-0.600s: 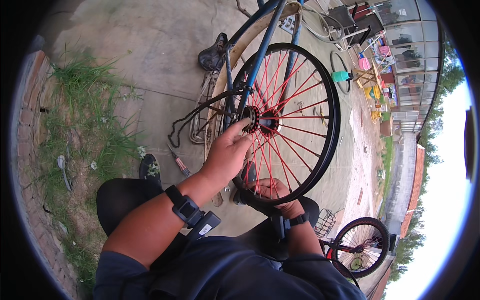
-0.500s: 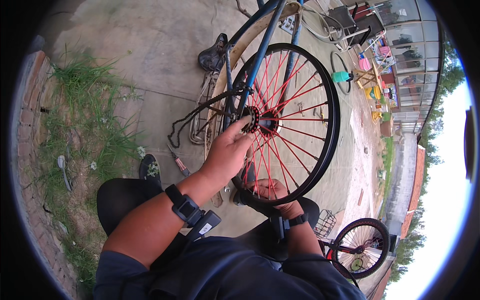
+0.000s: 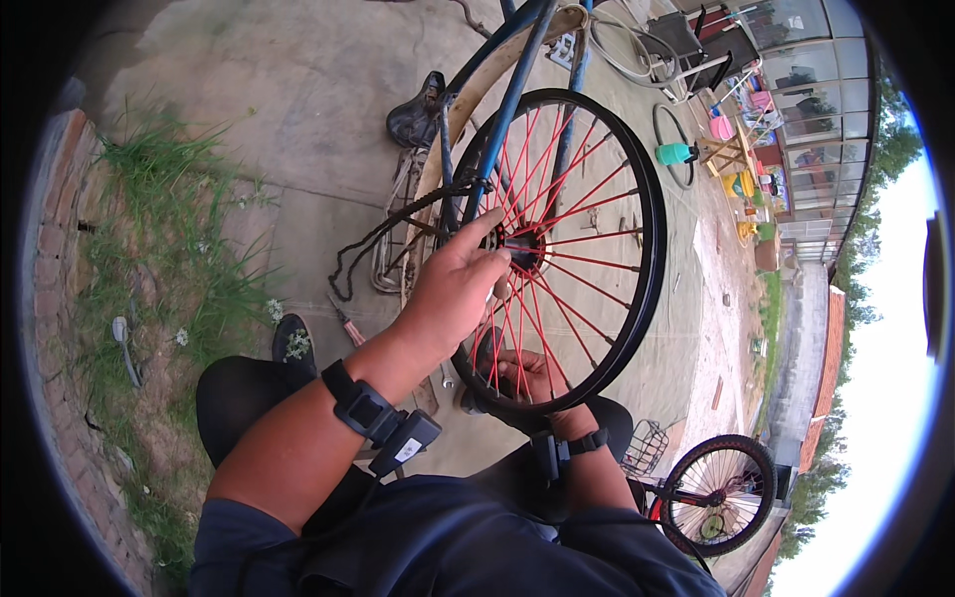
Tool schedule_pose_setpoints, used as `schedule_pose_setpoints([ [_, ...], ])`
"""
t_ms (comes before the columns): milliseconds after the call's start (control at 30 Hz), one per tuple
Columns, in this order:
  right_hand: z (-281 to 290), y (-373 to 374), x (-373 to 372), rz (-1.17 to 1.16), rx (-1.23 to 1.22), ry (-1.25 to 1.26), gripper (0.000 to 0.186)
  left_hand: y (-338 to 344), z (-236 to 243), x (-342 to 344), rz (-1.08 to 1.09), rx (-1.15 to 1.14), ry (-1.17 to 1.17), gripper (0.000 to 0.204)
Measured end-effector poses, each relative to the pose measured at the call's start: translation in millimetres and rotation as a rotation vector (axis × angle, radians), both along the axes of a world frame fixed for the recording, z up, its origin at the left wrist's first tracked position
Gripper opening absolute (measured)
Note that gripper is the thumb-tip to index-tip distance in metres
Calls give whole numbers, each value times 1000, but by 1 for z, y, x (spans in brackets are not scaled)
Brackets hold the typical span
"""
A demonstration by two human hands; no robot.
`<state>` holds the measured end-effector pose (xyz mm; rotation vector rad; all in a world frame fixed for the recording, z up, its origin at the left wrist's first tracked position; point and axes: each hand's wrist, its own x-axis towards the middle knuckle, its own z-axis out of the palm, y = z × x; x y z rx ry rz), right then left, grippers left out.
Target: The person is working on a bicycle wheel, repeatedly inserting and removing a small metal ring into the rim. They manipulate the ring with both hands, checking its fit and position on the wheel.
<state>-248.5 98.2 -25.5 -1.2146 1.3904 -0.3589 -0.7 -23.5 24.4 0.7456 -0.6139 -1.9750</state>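
Note:
A bicycle wheel (image 3: 652, 214) with a black rim and red spokes stands tilted beside the blue frame (image 3: 514, 85). My left hand (image 3: 453, 298) is closed around the sprocket side of its black hub (image 3: 524, 249), index finger and thumb apart across the toothed ring and hiding most of it. At the wheel's near edge, my right hand (image 3: 534, 376) grips the rim, its fingers partly behind the spokes. A slack black chain (image 3: 373, 244) hangs from the frame to the left of the hub.
A black saddle (image 3: 416, 114) rests on the concrete by the frame. Red-handled pliers (image 3: 350, 326) and a wrench (image 3: 447, 376) lie near my feet. Grass (image 3: 189, 219) borders the left side; another bicycle wheel (image 3: 718, 496) is at lower right, chairs (image 3: 726, 55) at upper right.
My left hand has shifted over the hub, and its fingers now cover more of the sprocket. The wheel sits slightly further left in view. My right hand stays at the rim.

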Motion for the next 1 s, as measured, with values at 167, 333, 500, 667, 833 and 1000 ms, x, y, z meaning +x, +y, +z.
schedule_pose_setpoints([
  [167, 42, -16, 15, -76, 45, 81, 31, -8, 12, 3, -25, -25, 17, 51],
  [333, 56, -33, -8, -110, -248, 172, 31, -15, 29, 4, 24, -14, -7, 44],
  [500, 108, -90, -21, -365, -267, 200, 33, -15, 29, 5, 16, 3, 46, 27],
  [667, 141, -144, -6, -303, -448, 80, 39, -10, 27, 13, -15, 9, 10, 24],
  [833, 165, -175, 0, -287, -385, -290, 30, -4, 22, 19, -31, 22, 48, 23],
  [1000, 176, -180, 21, -331, -303, -375, 40, 6, 23, 25, -40, 26, -22, 23],
])
